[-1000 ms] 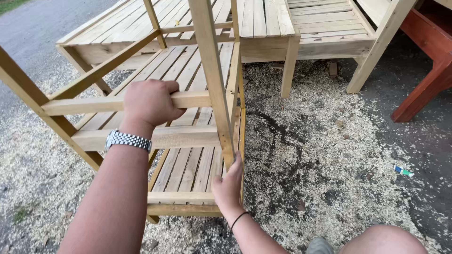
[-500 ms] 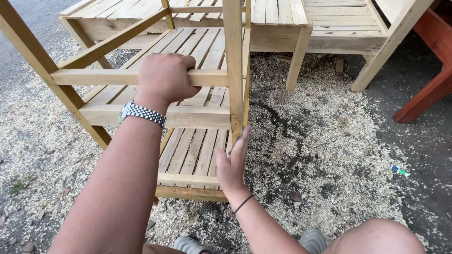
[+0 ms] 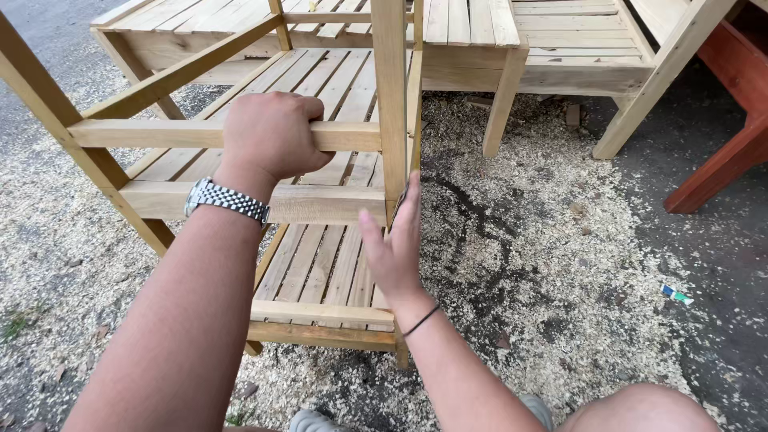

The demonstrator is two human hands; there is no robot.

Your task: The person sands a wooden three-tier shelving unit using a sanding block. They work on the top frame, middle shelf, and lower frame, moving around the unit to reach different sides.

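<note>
A bare-wood slatted frame (image 3: 320, 264), like an unfinished bench or chair, lies on its side on the ground in front of me. My left hand (image 3: 268, 132), with a metal watch on the wrist, is closed around a horizontal rail (image 3: 144, 134) of the frame. My right hand (image 3: 394, 244), a thin black band at the wrist, has its fingers apart and flat against the lower part of the upright post (image 3: 390, 104), beside a second rail (image 3: 320, 204). It holds nothing that I can see.
Sawdust and shavings (image 3: 520, 264) cover the dark ground. More bare-wood slatted furniture (image 3: 512, 48) stands behind the frame. A red-brown wooden piece (image 3: 732, 136) is at the right edge. My knee (image 3: 640, 412) shows at the bottom right.
My right hand has slid up the post from the frame's lower edge towards the middle rail. My left hand has kept its grip on the upper rail. The view has drawn closer.
</note>
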